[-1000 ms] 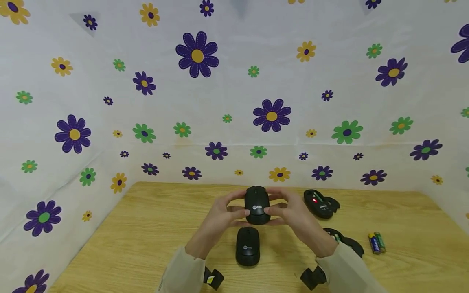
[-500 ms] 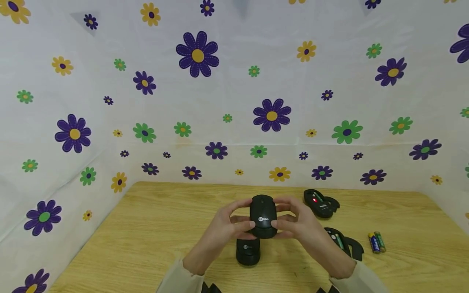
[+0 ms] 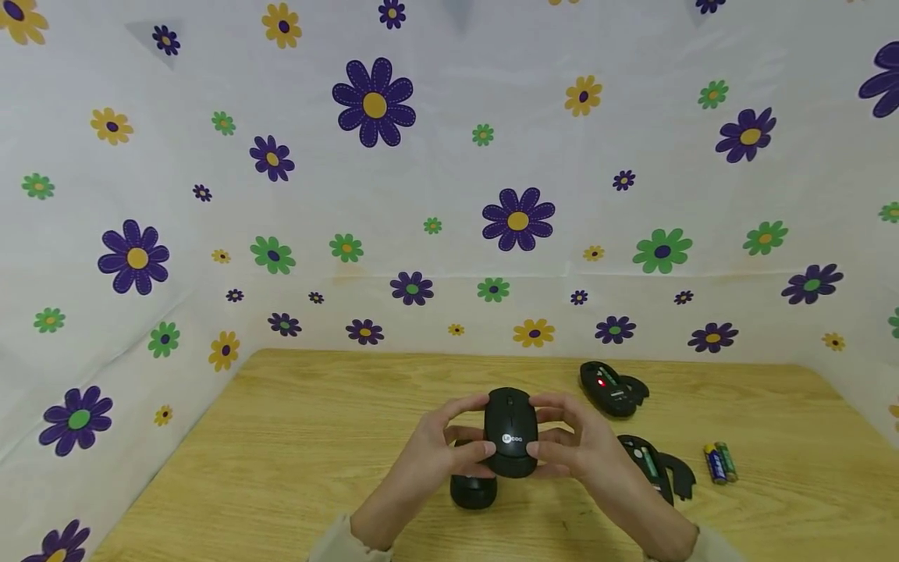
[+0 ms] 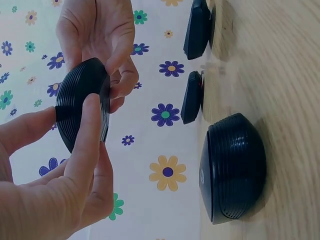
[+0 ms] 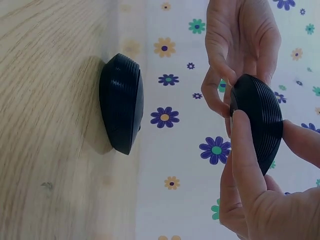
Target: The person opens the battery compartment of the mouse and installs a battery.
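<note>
Now that the held mouse (image 3: 511,424) has come nearer the person, clear of the bench (image 3: 316,445) between left hand (image 3: 437,451) and right hand (image 3: 584,449), the work seems to be handling, not setting down. Each hand, fingers part-curled, pinches one side. Left-wrist view bares a second mouse (image 4: 235,167) below the left hand; the head view partly hides it.

Plain, pale cream sleeves (image 3: 342,545), loose and wide at the opening, and two bare, slender-fingered hands (image 3: 435,449).
</note>
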A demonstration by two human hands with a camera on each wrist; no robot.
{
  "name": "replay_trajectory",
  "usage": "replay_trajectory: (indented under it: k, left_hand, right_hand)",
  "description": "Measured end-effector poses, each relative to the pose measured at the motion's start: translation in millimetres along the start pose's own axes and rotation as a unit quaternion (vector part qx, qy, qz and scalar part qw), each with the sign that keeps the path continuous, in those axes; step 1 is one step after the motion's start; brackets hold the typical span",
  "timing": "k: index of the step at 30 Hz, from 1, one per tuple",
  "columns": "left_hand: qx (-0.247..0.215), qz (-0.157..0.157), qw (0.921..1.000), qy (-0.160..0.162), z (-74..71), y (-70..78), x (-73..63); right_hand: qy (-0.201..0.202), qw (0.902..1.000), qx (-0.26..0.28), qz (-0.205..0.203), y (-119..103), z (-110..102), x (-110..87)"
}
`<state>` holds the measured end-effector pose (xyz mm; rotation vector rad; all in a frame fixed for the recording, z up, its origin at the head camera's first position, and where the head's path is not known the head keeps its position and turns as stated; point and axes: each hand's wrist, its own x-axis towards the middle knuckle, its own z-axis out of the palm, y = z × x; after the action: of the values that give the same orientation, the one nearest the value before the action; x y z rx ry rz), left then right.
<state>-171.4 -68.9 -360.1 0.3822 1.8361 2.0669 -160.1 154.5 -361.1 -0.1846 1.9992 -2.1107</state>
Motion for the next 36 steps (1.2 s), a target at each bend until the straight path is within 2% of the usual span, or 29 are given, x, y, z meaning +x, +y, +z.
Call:
replay_trajectory:
  k: [11, 14, 19, 25, 31, 36]
  left_hand:
    - [0.008, -0.005, 0.9999, 0.011, -0.5, -6.2, -6.6]
    - [0.015, -0.002, 0.9999, 0.002, -1.1, -6.6, -6.5]
    - [0.003, -0.003, 0.9999, -0.015, -1.5, -6.7, -4.5]
    - [-0.013, -0.007, 0.9994, -0.030, -2.0, -6.7, -3.5]
    - [-0.015, -0.008, 0.9996, -0.023, -1.2, -7.1, -3.0]
    - [-0.007, 0.001, 0.9995, -0.030, -2.3, -8.9, -2.1]
  right_hand:
    - [-0.021, 0.9998, -0.003, 0.006, 4.7, 0.8, -1.2]
    - [-0.011, 0.9997, -0.020, 0.010, 4.2, 1.5, -2.3]
    - [-0.002, 0.9989, -0.044, 0.013, 3.3, -0.8, -3.3]
    - [-0.032, 0.9988, -0.035, 0.015, 2.8, -6.5, -3.1]
    - [-0.052, 0.9983, -0.023, 0.014, 2.3, -11.0, -2.1]
    - [-0.076, 0.9968, -0.021, 0.003, 3.5, -15.6, -1.6]
